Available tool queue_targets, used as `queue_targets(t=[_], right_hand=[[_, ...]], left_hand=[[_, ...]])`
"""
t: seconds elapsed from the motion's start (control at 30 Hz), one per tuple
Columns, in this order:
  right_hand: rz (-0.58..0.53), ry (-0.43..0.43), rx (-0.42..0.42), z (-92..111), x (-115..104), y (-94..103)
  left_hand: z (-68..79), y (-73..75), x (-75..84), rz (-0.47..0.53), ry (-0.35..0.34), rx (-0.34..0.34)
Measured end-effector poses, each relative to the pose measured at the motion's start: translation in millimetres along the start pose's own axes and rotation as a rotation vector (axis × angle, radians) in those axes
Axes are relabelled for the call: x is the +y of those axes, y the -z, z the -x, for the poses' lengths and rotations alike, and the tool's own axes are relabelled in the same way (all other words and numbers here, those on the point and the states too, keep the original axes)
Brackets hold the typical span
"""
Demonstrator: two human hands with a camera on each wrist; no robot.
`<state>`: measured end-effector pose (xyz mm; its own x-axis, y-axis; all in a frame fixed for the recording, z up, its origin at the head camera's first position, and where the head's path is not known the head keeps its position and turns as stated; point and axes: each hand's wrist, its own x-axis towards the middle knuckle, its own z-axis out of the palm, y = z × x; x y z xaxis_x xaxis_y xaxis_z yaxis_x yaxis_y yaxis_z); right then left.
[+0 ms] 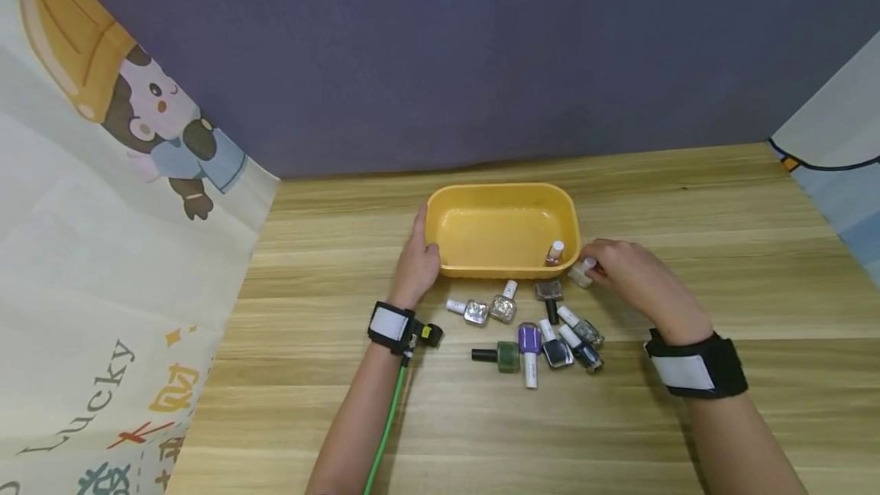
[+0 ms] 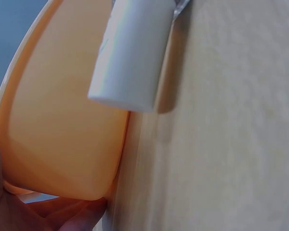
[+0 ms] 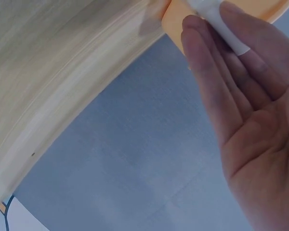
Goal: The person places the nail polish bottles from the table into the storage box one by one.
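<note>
A yellow plastic bin (image 1: 502, 272) stands on the table, with one nail polish bottle (image 1: 554, 253) with a white cap inside its right front corner. My left hand (image 1: 416, 266) grips the bin's left end, thumb at the rim and fingers against the outer wall. In the right wrist view, the thumb and fingers of my right hand (image 3: 260, 120) pinch the white cap of a clear nail polish bottle (image 1: 580, 273). That bottle is just outside the bin's right front corner. Close to the left wrist camera, a white cap (image 2: 130, 57) covers part of the bin.
In front of the bin lie several nail polish bottles: two glittery ones (image 1: 476, 312), a green one (image 1: 508, 357), a purple one (image 1: 529, 338) and several dark ones (image 1: 558, 354). A green cable (image 1: 387, 426) runs along the left forearm. A dark blue panel (image 1: 481, 59) rises behind the table.
</note>
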<state>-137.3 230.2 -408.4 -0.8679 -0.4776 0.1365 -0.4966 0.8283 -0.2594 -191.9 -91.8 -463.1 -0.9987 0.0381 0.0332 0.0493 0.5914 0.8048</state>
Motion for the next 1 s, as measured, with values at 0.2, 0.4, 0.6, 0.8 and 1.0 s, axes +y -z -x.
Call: queue_targets(t=[0.2,0.4,0.6,0.8,1.0], right_hand=[[0.024,0.002,-0.007,0.8,1.0,-1.8],[0.028,0.023,0.001,3.4,1.6,-0.6],[0.009,0.021,0.014,5.1,3.1,1.2],[0.002,0.028,0.063,6.0,4.7,4.5],[0.005,0.031,0.082,5.3,4.4,6.3]], left_hand=[[-0.3,-0.7,-1.0,0.003,-0.002,-0.001],[-0.1,-0.6,-0.9,0.010,-0.007,-0.011],[-0.5,-1.1,-1.5,-0.002,-0.004,-0.011],[-1.3,-1.3,-0.9,-0.005,-0.001,-0.010],[-1.1,-0.6,-1.5,0.001,0.009,-0.012]])
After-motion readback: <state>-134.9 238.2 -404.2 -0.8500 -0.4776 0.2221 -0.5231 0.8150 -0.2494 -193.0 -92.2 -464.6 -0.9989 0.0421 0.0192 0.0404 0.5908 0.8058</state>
